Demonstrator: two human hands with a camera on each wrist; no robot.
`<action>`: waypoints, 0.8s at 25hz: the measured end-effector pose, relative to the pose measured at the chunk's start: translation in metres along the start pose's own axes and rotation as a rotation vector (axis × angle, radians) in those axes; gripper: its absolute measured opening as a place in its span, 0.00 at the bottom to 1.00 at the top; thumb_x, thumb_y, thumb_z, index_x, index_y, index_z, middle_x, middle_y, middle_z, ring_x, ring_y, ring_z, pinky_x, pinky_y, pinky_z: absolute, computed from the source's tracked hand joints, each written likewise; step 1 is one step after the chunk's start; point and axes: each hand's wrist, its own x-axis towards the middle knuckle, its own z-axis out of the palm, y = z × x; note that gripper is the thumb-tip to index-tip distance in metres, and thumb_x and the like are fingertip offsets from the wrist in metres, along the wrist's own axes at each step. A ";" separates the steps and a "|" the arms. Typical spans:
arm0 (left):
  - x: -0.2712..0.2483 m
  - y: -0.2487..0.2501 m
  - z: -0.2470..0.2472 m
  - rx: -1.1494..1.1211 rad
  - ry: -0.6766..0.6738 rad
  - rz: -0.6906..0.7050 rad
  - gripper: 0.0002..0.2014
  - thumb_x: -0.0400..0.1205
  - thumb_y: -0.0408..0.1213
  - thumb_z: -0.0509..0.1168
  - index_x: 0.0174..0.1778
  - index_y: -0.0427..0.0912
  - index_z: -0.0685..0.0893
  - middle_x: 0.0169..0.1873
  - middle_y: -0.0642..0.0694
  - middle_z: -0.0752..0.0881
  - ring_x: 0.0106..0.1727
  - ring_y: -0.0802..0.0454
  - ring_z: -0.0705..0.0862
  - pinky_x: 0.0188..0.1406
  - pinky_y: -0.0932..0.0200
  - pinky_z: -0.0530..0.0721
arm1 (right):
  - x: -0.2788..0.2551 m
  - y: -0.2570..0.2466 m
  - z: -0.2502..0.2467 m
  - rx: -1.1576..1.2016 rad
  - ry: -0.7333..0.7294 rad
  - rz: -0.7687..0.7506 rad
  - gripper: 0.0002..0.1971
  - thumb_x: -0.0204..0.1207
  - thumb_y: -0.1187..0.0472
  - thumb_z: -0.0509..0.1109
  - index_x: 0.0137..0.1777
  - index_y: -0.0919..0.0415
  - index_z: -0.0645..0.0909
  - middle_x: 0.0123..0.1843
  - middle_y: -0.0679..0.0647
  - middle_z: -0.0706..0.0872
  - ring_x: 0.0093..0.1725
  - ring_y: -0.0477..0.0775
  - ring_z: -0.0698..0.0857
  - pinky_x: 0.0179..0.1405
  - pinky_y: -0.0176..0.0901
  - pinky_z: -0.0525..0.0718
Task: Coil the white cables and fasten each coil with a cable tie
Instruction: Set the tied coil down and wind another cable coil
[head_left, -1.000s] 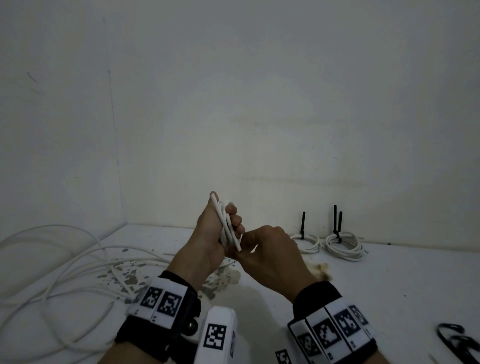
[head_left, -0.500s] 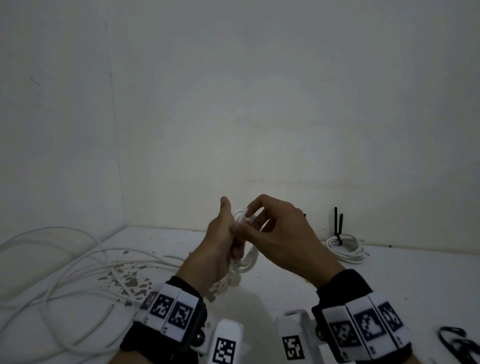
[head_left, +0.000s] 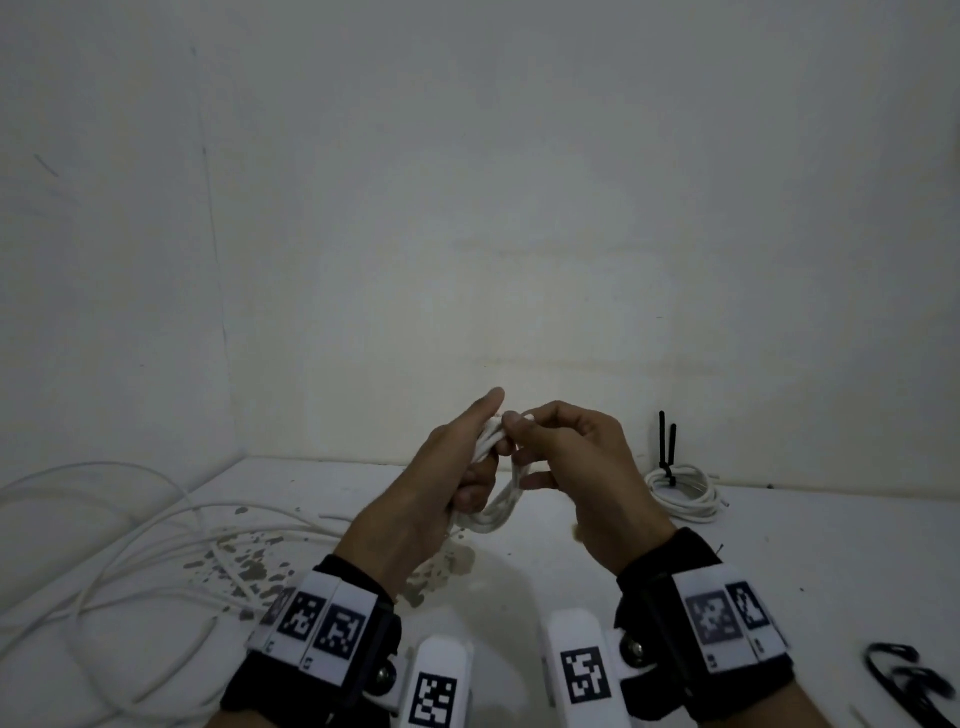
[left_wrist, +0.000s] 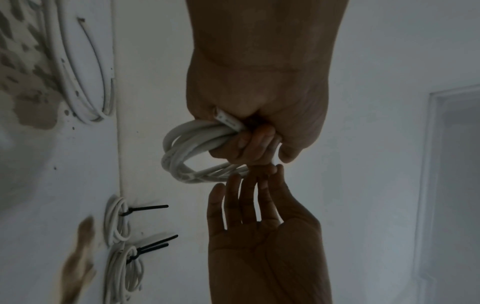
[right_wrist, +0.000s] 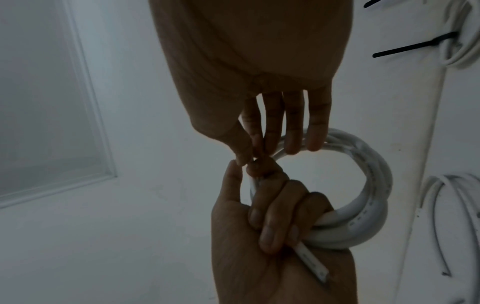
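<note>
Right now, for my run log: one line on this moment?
left hand: grips coil | right hand: pinches coil top | tie: none on it

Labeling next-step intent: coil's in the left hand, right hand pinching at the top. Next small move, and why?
Probably tuck in the loose end: the left hand grips the coil, its cut end sticks out free, and the right hand pinches at the top. No tie is on it.

Left hand (head_left: 441, 499) fisted; right hand (head_left: 587, 478) fingertips pinching.
</note>
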 end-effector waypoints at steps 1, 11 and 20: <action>0.000 0.000 -0.001 0.010 -0.002 -0.001 0.24 0.83 0.59 0.60 0.29 0.45 0.78 0.17 0.51 0.62 0.16 0.58 0.57 0.19 0.62 0.55 | 0.000 0.001 0.001 0.000 0.001 -0.005 0.11 0.79 0.61 0.75 0.45 0.72 0.85 0.37 0.58 0.90 0.37 0.51 0.84 0.38 0.46 0.81; -0.005 0.006 -0.013 0.059 0.038 -0.031 0.26 0.80 0.62 0.63 0.25 0.47 0.72 0.17 0.51 0.61 0.17 0.55 0.56 0.21 0.59 0.54 | -0.001 -0.007 -0.002 -0.281 -0.015 -0.093 0.03 0.76 0.53 0.76 0.49 0.47 0.89 0.45 0.46 0.91 0.45 0.48 0.89 0.42 0.38 0.87; -0.001 0.004 -0.025 -0.339 -0.170 -0.008 0.19 0.75 0.52 0.61 0.24 0.43 0.71 0.11 0.53 0.59 0.09 0.58 0.56 0.14 0.66 0.51 | 0.004 -0.001 -0.012 -0.483 -0.031 -0.223 0.07 0.73 0.58 0.80 0.49 0.49 0.87 0.42 0.48 0.90 0.41 0.46 0.88 0.40 0.36 0.89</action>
